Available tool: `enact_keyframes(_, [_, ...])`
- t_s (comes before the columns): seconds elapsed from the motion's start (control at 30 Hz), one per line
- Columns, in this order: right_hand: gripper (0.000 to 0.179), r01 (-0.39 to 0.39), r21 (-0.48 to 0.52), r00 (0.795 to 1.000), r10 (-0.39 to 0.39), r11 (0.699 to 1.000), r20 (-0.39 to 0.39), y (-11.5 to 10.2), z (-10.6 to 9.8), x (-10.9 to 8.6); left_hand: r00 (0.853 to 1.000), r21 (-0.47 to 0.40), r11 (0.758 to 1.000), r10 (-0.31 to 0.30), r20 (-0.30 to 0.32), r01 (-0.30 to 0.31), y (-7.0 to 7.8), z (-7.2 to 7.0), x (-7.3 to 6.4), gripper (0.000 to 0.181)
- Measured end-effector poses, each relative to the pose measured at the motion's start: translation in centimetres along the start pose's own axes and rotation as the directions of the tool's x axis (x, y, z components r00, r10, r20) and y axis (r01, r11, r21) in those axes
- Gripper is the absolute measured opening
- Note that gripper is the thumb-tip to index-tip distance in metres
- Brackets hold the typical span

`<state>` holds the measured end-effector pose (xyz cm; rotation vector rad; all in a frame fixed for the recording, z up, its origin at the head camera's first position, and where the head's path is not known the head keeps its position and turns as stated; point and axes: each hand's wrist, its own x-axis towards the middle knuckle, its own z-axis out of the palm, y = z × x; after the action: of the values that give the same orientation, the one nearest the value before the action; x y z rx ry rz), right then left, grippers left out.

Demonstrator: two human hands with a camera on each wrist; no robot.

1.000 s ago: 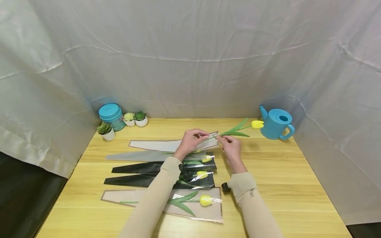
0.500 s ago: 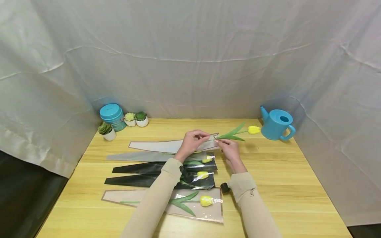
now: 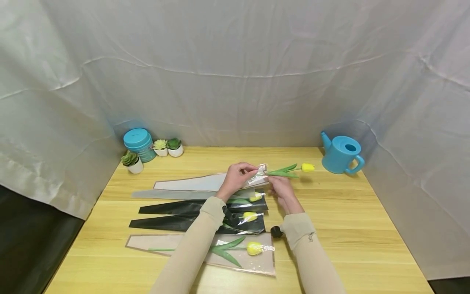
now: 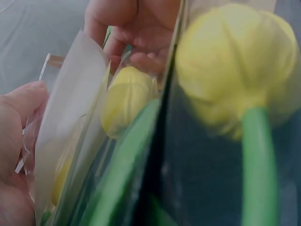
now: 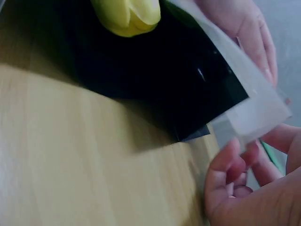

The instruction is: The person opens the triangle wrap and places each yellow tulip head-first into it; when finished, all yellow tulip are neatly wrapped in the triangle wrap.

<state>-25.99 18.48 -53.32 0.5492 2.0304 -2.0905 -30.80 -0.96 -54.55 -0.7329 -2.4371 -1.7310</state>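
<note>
My left hand (image 3: 235, 179) pinches the open end of a white, pink-edged flower sleeve (image 3: 191, 183) near the back of the table. My right hand (image 3: 282, 190) pinches the stem of a yellow tulip (image 3: 307, 167) at the sleeve's mouth. The tulip's green leaves (image 3: 284, 170) and bloom stick out to the right. In the left wrist view my left hand (image 4: 16, 136) is at the left edge and my right hand (image 4: 136, 28) at the top. The right wrist view has my right hand (image 5: 263, 188) at the lower right, fingers curled; its grip is partly hidden.
Below lie a grey sleeve (image 3: 158, 193), two black sleeves (image 3: 161, 209) and a pink-edged clear sleeve (image 3: 257, 263), with yellow tulips in them. A blue watering can (image 3: 339, 157) stands at back right; a blue canister (image 3: 137, 141) and small potted succulents (image 3: 160, 146) stand at back left.
The tulip has moved left and slightly down, its stem deeper in the sleeve and its leaves now at the mouth. My right hand has shifted slightly left; the sleeve also slid slightly left.
</note>
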Motion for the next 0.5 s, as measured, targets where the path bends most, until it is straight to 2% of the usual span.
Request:
enact_keyframes(0.2, [0.032,-0.008,-0.050,1.000,0.009,0.999,0.017,-0.1,-0.8,-0.7,1.000,0.031,0.999,-0.024,0.012,0.024,-0.4,-0.1,-0.2,0.014])
enact_keyframes(0.3, [0.033,0.038,-0.070,0.999,-0.038,0.997,0.002,-0.7,-1.7,-1.2,0.999,0.029,0.999,-0.037,0.019,0.037,-0.5,-0.1,-0.3,0.014])
enact_keyframes(0.33, [0.034,0.078,-0.100,0.997,-0.079,0.992,0.002,-1.0,-2.4,-1.3,0.999,0.026,0.999,-0.039,0.020,0.038,-0.5,-0.1,-0.3,0.014])
enact_keyframes(0.37, [0.035,0.133,-0.137,0.991,-0.135,0.982,-0.005,-1.4,-3.1,-1.3,0.999,0.024,0.999,-0.039,0.023,0.038,-0.5,-0.1,-0.4,0.014])
enact_keyframes(0.43, [0.035,0.256,-0.233,0.962,-0.270,0.938,-0.031,-2.1,-5.0,-1.1,0.999,0.020,0.999,-0.036,0.028,0.036,-0.4,0.0,-0.3,0.015])
enact_keyframes(0.5, [0.035,0.358,-0.362,0.915,-0.400,0.861,-0.046,-2.6,-7.3,-0.6,0.999,0.018,0.999,-0.032,0.032,0.031,-0.4,0.1,-0.3,0.015])
